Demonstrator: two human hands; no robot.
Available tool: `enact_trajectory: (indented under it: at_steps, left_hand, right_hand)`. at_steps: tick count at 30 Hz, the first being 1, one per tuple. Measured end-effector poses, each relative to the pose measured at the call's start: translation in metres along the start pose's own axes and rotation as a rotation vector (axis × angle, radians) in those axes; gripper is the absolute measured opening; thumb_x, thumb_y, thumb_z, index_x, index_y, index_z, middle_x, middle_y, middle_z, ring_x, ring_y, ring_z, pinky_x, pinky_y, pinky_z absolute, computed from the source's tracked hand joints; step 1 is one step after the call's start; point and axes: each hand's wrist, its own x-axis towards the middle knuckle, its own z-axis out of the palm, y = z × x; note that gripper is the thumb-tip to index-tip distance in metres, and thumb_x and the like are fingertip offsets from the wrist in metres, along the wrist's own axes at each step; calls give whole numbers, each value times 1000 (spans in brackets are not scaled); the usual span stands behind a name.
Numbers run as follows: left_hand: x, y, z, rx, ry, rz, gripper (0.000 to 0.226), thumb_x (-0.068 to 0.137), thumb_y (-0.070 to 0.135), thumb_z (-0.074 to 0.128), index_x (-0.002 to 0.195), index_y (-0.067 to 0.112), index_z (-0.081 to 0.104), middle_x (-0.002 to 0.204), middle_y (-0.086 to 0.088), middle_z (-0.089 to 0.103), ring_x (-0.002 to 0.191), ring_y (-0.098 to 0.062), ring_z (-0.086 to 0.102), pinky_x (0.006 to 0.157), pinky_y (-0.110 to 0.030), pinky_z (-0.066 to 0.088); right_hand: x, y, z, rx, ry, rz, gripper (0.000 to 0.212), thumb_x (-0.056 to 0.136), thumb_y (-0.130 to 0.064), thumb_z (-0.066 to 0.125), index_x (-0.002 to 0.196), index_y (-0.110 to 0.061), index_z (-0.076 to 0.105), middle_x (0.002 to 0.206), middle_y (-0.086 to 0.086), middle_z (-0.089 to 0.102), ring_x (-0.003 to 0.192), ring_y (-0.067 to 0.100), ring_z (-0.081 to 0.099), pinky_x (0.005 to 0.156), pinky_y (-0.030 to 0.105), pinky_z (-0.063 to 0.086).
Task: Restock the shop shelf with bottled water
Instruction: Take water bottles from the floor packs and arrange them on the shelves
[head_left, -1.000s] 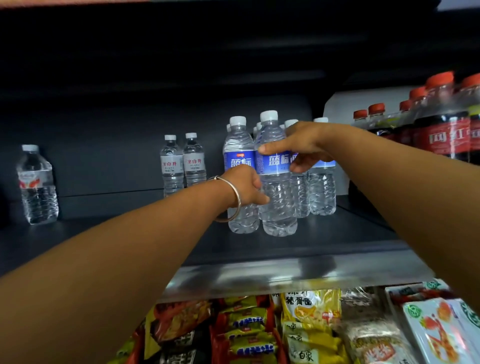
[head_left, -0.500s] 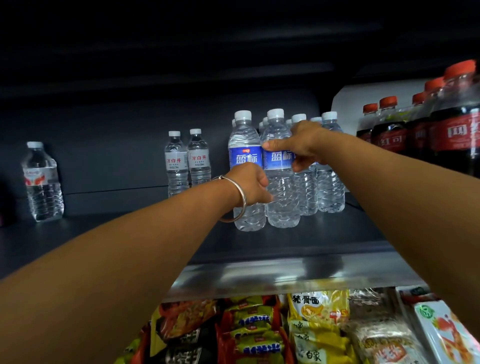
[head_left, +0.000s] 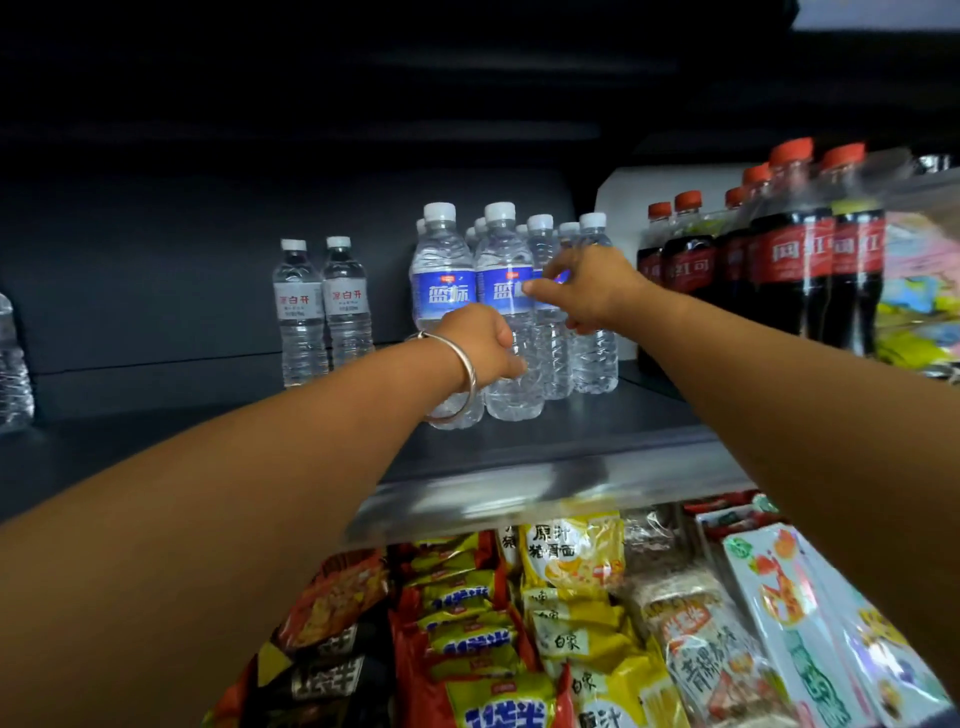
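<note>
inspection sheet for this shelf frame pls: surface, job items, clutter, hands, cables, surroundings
Surface: dark shelf, metal front edge.
Job's things: blue-label water bottles clustered upright at centre; two white-label bottles upright to their left, apart from the cluster.
Clutter: one clear bottle at the far left edge.
Hands: left hand curled on the front bottles' lower bodies; right hand on the labels, fingers bent.
Cables: nothing seen.
Surroundings: red-capped cola bottles to the right; snack packets on the shelf below.

蓝标 on water bottle (head_left: 443, 291), 凉白开 on small bottle (head_left: 297, 306)
</note>
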Motion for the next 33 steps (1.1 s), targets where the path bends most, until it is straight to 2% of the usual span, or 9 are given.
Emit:
enact_trajectory:
  at_steps: [2, 5, 8, 13, 17, 20, 24, 30, 33]
  left_hand:
    - [-10, 6, 6, -5, -9, 42, 22, 79, 16, 71, 91, 17, 53, 107, -13, 64, 99, -27, 60, 92, -34, 48]
    - [-31, 12, 17, -19, -29, 111, 31, 79, 17, 71, 102, 13, 52, 110, -13, 60, 108, -29, 57, 95, -38, 45]
    - [-59, 14, 30, -4, -48, 205, 47, 80, 20, 70, 119, 7, 49, 123, -13, 53, 114, -29, 52, 97, -37, 42]
    - [-111, 11, 63, 45, -64, 357, 56, 79, 24, 70, 126, 8, 44, 131, -12, 44, 121, -28, 44, 100, -39, 39]
    - [-152, 5, 104, 61, -105, 398, 60, 79, 27, 69, 130, 13, 40, 134, -9, 41, 124, -28, 39, 102, -41, 36]
    - [-178, -5, 148, 32, -139, 414, 60, 77, 27, 70, 127, 14, 42, 132, -9, 42, 124, -29, 38, 102, -39, 35]
    - [-210, -24, 220, 19, -209, 438, 59, 77, 26, 69, 128, 13, 41, 132, -10, 41, 124, -28, 37, 102, -39, 32]
    - [-268, -60, 350, 18, -358, 469, 54, 80, 21, 64, 129, 13, 41, 132, -8, 41, 122, -27, 38, 94, -34, 29]
    - [-306, -87, 427, 0, -455, 468, 55, 79, 17, 65, 129, 10, 44, 132, -11, 44, 122, -29, 40, 98, -36, 30]
  right_hand:
    - [-25, 5, -6, -149, 13, -70, 40, 88, -42, 60, 120, -18, 61, 115, 10, 65, 99, 24, 61, 93, 38, 47]
    - [-68, 12, -12, -345, -3, -108, 50, 89, -42, 58, 134, -24, 49, 125, 11, 59, 112, 28, 55, 95, 36, 45]
    - [-118, 16, -16, -501, 28, -147, 58, 89, -37, 59, 141, -21, 40, 126, 15, 56, 117, 32, 48, 95, 38, 40]
    - [-197, 32, -9, -631, 18, -85, 68, 86, -39, 62, 144, -16, 34, 136, 10, 51, 123, 32, 41, 96, 42, 33]
    - [-253, 50, 7, -663, 1, -4, 71, 83, -43, 63, 142, -16, 35, 135, 10, 51, 122, 32, 41, 94, 42, 33]
    - [-292, 72, 25, -636, -23, 71, 71, 84, -42, 62, 143, -14, 34, 137, 10, 49, 125, 32, 38, 95, 43, 31]
    - [-347, 120, 58, -649, -139, 177, 74, 84, -44, 62, 145, -15, 30, 142, 8, 44, 129, 31, 33, 98, 42, 27]
    - [-438, 216, 129, -556, -207, 301, 72, 82, -42, 64, 141, -13, 36, 134, 11, 51, 125, 31, 39, 98, 43, 28]
    - [-493, 268, 179, -526, -267, 364, 70, 78, -35, 69, 138, -10, 42, 130, 12, 54, 121, 32, 42, 93, 40, 29]
